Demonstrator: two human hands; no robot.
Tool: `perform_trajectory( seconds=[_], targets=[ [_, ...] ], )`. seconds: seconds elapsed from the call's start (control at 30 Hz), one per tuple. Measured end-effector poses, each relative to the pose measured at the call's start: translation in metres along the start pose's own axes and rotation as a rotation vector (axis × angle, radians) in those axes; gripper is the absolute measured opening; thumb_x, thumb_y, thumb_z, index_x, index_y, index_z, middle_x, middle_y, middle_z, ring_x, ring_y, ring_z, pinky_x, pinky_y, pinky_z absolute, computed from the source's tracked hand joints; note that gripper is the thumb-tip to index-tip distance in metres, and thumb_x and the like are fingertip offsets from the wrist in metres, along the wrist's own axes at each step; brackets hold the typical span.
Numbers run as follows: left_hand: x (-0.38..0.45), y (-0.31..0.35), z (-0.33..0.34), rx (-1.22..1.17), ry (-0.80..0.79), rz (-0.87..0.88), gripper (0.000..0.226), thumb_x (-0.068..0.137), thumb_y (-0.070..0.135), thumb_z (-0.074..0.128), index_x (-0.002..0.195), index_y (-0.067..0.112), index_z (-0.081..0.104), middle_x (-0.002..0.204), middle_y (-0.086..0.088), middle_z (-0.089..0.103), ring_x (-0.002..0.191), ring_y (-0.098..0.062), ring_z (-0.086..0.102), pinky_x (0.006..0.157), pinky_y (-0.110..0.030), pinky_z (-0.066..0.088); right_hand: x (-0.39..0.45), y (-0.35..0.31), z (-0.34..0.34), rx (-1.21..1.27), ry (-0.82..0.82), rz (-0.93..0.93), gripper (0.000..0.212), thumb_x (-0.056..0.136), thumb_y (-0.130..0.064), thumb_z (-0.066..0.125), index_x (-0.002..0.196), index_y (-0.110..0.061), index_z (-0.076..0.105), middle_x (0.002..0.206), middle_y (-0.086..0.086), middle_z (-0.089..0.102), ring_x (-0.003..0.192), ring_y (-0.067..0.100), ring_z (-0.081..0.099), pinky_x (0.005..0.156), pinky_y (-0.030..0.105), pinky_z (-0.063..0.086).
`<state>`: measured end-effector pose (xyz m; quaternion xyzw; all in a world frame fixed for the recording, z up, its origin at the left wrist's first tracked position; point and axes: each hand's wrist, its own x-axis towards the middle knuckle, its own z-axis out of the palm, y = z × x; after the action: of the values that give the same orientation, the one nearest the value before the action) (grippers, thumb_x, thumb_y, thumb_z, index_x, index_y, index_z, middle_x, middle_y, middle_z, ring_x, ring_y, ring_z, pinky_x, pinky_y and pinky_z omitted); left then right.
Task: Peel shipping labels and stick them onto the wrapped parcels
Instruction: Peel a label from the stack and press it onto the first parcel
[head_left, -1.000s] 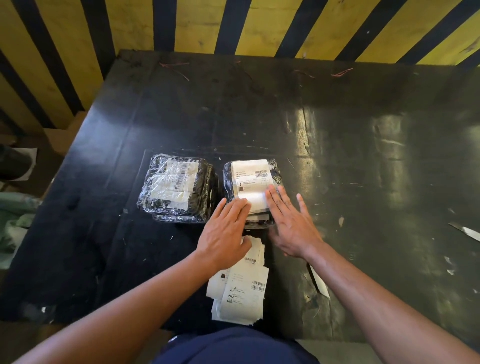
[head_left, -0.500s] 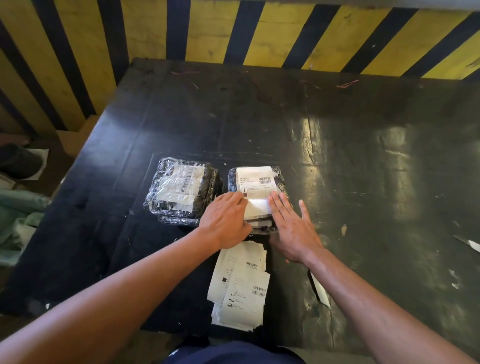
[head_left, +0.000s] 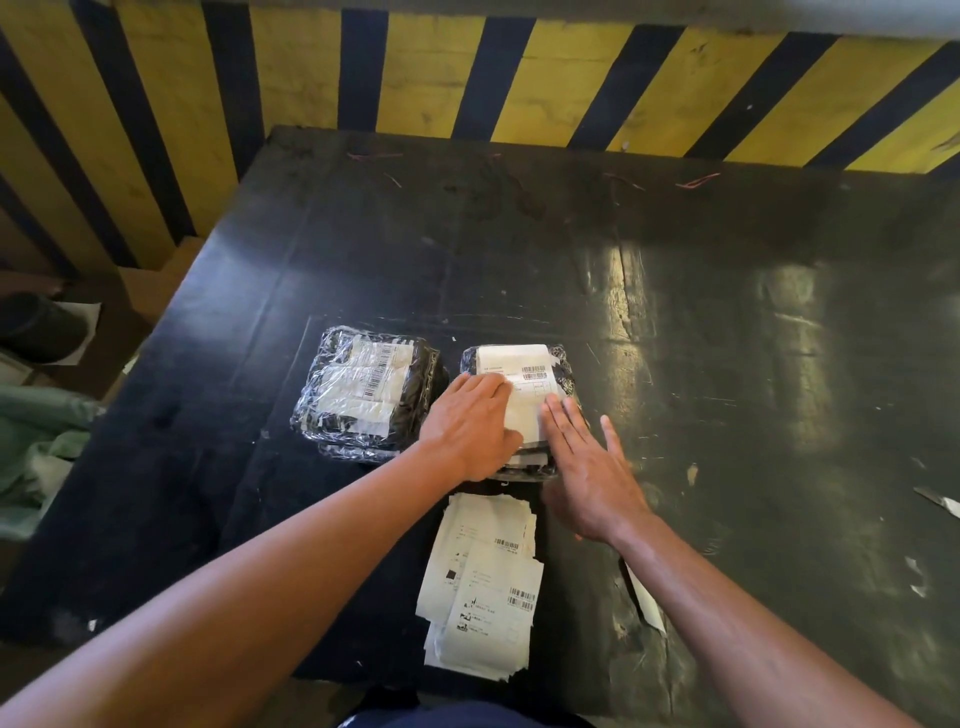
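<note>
Both hands, the left hand (head_left: 470, 422) and right hand (head_left: 587, 462), are laid flat and open on the label (head_left: 511, 364) atop the right parcel (head_left: 563, 379). Air could be trapped by uneven pressing, leaving creases. Spare labels (head_left: 483, 587) lie just behind the wrists.

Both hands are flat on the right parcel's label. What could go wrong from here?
The label lies over crinkled wrap on the right parcel, so pressing by the left hand and right hand may leave creases across its barcode. The loose label stack by the table's near edge could get knocked off.
</note>
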<state>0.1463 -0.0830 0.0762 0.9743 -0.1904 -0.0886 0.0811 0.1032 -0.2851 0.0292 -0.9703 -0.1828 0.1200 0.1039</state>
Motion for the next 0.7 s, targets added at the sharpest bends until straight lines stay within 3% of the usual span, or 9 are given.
perform_trajectory(
  seconds=[0.17, 0.37, 0.47, 0.57, 0.63, 0.7],
  targets=[
    [0.014, 0.017, 0.001, -0.084, -0.012, -0.027, 0.064, 0.101, 0.04, 0.048, 0.157, 0.012, 0.038, 0.162, -0.005, 0.04, 0.149, -0.024, 0.039, 0.126, -0.039, 0.026, -0.001, 0.002, -0.002, -0.006, 0.019, -0.014, 0.097, 0.099, -0.025, 0.058, 0.165, -0.018, -0.012, 0.172, -0.001, -0.019, 0.159, 0.019, -0.02, 0.126, 0.053, -0.014],
    [0.001, -0.018, -0.004, -0.04, -0.007, -0.093, 0.053, 0.101, 0.042, 0.049, 0.145, 0.013, 0.05, 0.148, -0.003, 0.05, 0.129, -0.021, 0.052, 0.115, -0.036, 0.038, 0.003, 0.003, 0.002, 0.002, 0.018, -0.001, 0.093, 0.1, -0.024, 0.052, 0.164, -0.022, -0.015, 0.171, -0.005, -0.024, 0.156, 0.013, -0.026, 0.124, 0.051, -0.017],
    [0.007, -0.02, -0.005, -0.02, 0.026, -0.121, 0.051, 0.1, 0.045, 0.05, 0.138, 0.012, 0.056, 0.143, -0.004, 0.054, 0.129, -0.022, 0.052, 0.115, -0.037, 0.038, 0.002, 0.002, 0.002, -0.007, 0.015, 0.013, 0.095, 0.101, -0.026, 0.053, 0.164, -0.022, -0.018, 0.171, -0.004, -0.025, 0.156, 0.014, -0.026, 0.125, 0.051, -0.017],
    [0.024, -0.013, -0.001, -0.027, 0.043, -0.028, 0.065, 0.102, 0.043, 0.047, 0.158, 0.011, 0.039, 0.171, -0.007, 0.029, 0.157, -0.025, 0.026, 0.129, -0.041, 0.017, 0.0, 0.0, 0.001, 0.016, 0.01, 0.023, 0.096, 0.101, -0.028, 0.054, 0.164, -0.021, -0.018, 0.171, -0.004, -0.023, 0.157, 0.015, -0.024, 0.124, 0.049, -0.019],
    [0.038, -0.01, 0.004, -0.036, -0.015, 0.031, 0.073, 0.105, 0.044, 0.041, 0.167, 0.013, 0.017, 0.177, -0.006, 0.009, 0.163, -0.022, 0.004, 0.132, -0.043, 0.004, 0.001, 0.001, 0.002, 0.016, 0.022, 0.017, 0.095, 0.102, -0.031, 0.054, 0.164, -0.022, -0.017, 0.172, -0.004, -0.021, 0.158, 0.014, -0.023, 0.122, 0.047, -0.021],
    [0.047, -0.012, 0.009, -0.041, -0.08, -0.006, 0.077, 0.106, 0.047, 0.036, 0.168, 0.013, 0.006, 0.177, -0.004, 0.003, 0.163, -0.019, -0.002, 0.132, -0.045, -0.001, 0.003, 0.004, 0.007, 0.006, 0.039, 0.014, 0.093, 0.105, -0.033, 0.052, 0.164, -0.023, -0.019, 0.172, -0.006, -0.021, 0.158, 0.012, -0.023, 0.121, 0.047, -0.022]
  ],
)
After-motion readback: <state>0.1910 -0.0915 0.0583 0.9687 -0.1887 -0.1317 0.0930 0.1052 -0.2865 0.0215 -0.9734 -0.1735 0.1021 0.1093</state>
